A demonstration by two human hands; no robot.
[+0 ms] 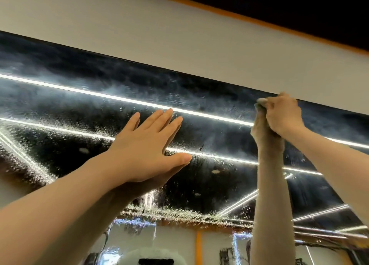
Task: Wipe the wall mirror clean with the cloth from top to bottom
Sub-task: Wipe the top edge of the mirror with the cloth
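Observation:
The wall mirror fills most of the view, wet with droplets and smeared haze, reflecting dark ceiling and light strips. My left hand lies flat with straight fingers against the glass near the middle. My right hand is up at the mirror's top edge on the right, fingers curled round a small bunched grey cloth, only a bit of which shows at the fingertips. The right hand's reflection meets it just below.
A pale wall band runs above the mirror, topped by an orange trim line and dark ceiling. The lower mirror reflects a room with an orange post and light walls.

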